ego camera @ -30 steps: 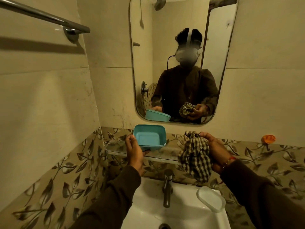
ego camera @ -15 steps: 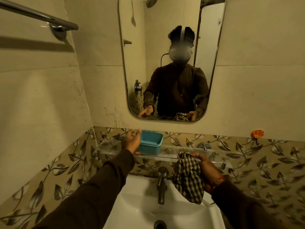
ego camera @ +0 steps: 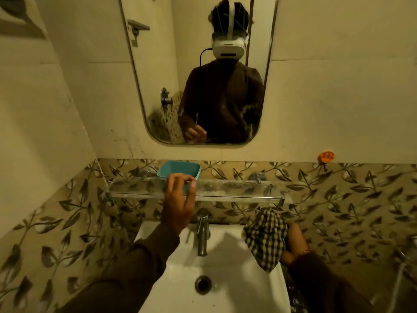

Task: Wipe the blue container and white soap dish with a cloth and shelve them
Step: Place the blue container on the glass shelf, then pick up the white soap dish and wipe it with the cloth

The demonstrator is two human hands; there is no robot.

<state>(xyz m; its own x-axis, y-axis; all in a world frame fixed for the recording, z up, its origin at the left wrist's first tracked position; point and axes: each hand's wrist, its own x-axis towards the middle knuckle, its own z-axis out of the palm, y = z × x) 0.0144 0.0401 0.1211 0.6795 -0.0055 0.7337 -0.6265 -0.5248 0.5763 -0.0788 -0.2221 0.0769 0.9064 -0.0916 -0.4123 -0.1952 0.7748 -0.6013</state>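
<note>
Since the earlier frame, my left hand (ego camera: 179,203) has released the blue container (ego camera: 178,175), now on the shelf (ego camera: 237,188), fingers spread, empty. Right hand (ego camera: 291,242) grips the cloth (ego camera: 266,240) below the shelf. Next: the soap dish, unseen.

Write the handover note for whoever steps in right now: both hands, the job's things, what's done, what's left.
Left hand: open, empty, in front of the blue container, apparently not gripping it.
Right hand: low at the sink's right edge, holding the checked cloth.
Blue container: upright on the glass shelf, left of centre. Shelved.
White soap dish: not visible now, possibly hidden by the cloth.
Left: find the soap dish, wipe it, shelve it beside the container.
</note>
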